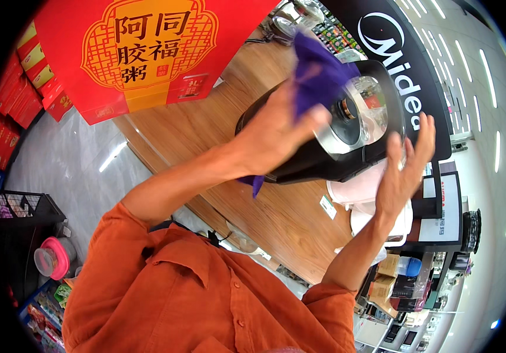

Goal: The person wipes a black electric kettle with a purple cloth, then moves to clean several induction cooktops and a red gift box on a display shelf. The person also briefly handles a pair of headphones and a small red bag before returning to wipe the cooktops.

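A purple cloth [319,69] is held in my left hand [276,126], which is over a black kitchen appliance [317,162] and blurred by motion. Part of the cloth hangs below that wrist. The appliance has a clear, silver-rimmed top [363,100] with a dark round knob [347,109]. Close to its right side is my right hand [403,170], fingers spread and holding nothing. I cannot tell whether that palm touches the casing. Both stand over a wooden table [288,223].
A big red gift box [141,59] fills the upper left. Pale pink and white appliances [358,191] sit right of the black one, near a small label card [327,207]. Behind rises a black sign board [394,53]. Shelves with boxes [385,282] stand at lower right.
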`<state>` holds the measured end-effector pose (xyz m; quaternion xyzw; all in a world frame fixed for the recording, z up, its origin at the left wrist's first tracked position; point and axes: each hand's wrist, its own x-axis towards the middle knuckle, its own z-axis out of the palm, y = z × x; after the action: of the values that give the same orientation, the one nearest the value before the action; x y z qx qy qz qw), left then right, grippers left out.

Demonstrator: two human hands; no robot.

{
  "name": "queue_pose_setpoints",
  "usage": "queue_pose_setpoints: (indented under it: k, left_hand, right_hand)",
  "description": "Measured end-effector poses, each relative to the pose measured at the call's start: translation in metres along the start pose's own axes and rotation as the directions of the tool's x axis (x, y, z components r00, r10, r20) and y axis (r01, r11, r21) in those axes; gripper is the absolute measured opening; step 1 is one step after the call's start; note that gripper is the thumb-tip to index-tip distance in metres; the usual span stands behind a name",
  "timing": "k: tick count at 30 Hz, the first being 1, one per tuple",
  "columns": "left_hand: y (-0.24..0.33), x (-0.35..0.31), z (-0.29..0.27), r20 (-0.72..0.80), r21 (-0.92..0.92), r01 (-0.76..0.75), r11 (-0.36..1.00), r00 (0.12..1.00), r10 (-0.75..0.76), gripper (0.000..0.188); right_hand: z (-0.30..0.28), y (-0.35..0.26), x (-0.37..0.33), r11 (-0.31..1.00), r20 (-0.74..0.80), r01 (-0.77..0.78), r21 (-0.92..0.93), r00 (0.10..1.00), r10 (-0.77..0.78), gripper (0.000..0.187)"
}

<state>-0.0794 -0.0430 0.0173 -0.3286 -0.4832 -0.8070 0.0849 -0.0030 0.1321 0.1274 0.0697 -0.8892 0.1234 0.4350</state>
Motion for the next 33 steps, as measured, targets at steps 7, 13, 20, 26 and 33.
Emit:
queue_pose_setpoints:
  k: [7, 13, 20, 26, 33]
  left_hand:
    - [-0.014, 0.022, 0.015, 0.317, 0.857, -0.321, 0.403, 0.945, 0.078, 0.047]
    - [-0.1, 0.148, -0.018, 0.345, 0.832, -0.097, 0.547, 0.862, -0.372, 0.033]
    - [-0.063, 0.076, -0.023, 0.254, 0.679, -0.092, 0.728, 0.96, -0.116, 0.046]
    - [-0.033, -0.009, -0.008, 0.328, 0.628, -0.409, 0.662, 0.911, 0.252, 0.061]
    - [-0.072, 0.04, -0.022, 0.167, 0.422, -0.267, 0.866, 0.962, 0.215, 0.041]
  right_hand:
    - [0.03, 0.012, -0.004, 0.945, 0.059, -0.286, 0.157, 0.958, 0.281, 0.046]
    - [0.038, 0.005, 0.0, 0.946, 0.034, -0.267, 0.185, 0.963, 0.266, 0.046]
    - [0.036, 0.014, -0.004, 0.93, 0.014, -0.293, 0.22, 0.955, 0.297, 0.047]
    - [0.039, 0.01, -0.003, 0.913, -0.002, -0.314, 0.259, 0.945, 0.326, 0.046]
    - [0.044, 0.012, -0.004, 0.918, -0.056, -0.3, 0.259, 0.944, 0.324, 0.045]
